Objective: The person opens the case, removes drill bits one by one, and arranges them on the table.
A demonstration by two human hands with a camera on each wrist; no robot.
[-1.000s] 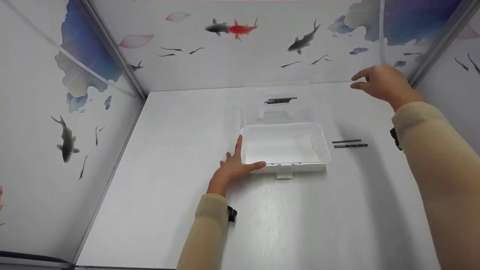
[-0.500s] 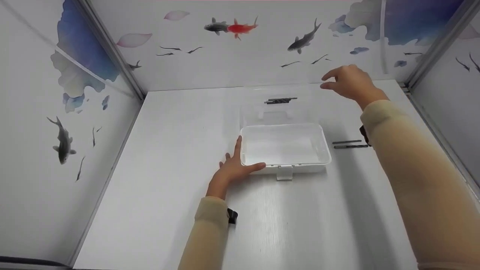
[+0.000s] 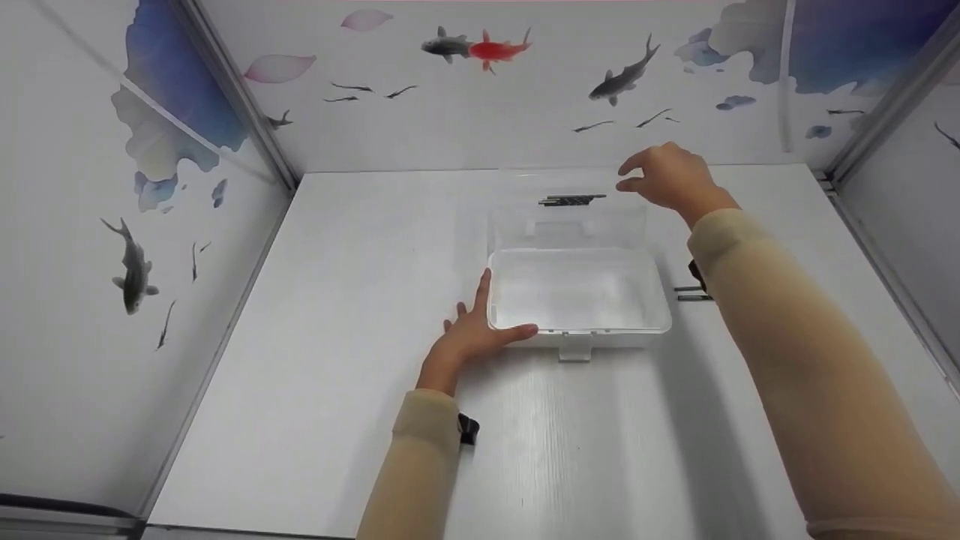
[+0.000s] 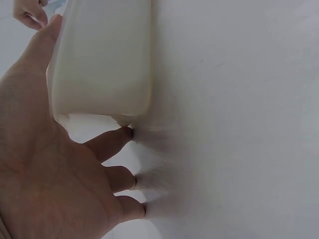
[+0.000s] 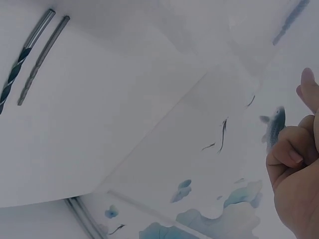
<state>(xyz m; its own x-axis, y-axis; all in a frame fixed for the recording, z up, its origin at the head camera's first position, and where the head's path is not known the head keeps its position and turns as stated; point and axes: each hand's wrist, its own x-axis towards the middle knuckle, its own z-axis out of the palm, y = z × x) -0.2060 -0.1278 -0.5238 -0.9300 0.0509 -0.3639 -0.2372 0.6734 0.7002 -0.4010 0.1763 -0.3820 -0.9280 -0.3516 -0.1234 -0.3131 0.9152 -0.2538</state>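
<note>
An opened white plastic box (image 3: 577, 292) sits on the table, its clear lid (image 3: 555, 232) folded back. My left hand (image 3: 466, 337) touches the box's near left corner, thumb along the front rim and index finger along the left side. In the left wrist view, its other fingertips (image 4: 137, 181) rest on the table. Several drill bits (image 3: 572, 200) lie in a bunch within the lid's outline. Beside them on the right, my right hand (image 3: 670, 178) hangs with thumb and index finger apart, nothing visible between them. Two drill bits (image 5: 30, 59) lie right of the box, partly hidden by my right sleeve in the head view.
A white table (image 3: 337, 300) carries everything. Panels printed with fish stand around it, with a back wall (image 3: 480, 112) close behind the lid and a left wall (image 3: 60, 300). A latch (image 3: 575, 349) hangs off the box's front.
My right hand has moved left and slightly down, from the far right towards the bunched drill bits. The left hand and the box keep their places. The head view has shifted slightly.
</note>
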